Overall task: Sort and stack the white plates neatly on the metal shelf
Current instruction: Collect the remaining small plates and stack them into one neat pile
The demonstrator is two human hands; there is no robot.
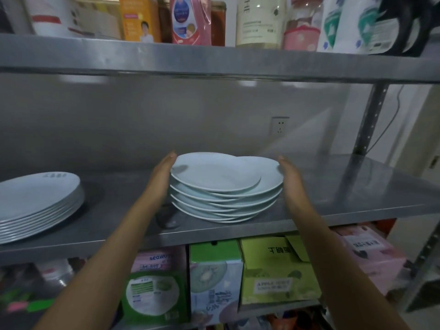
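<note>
I've got both hands flat and open-palmed against the uneven stack of white plates mid metal shelf, left hand on its left edge, right hand on its right, second plate stack far left

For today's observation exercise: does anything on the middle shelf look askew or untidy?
Yes. The middle stack of plates is uneven: its top plate sits shifted left, and the rims below are staggered. The left hand and right hand flank it. The left stack looks even.
</note>
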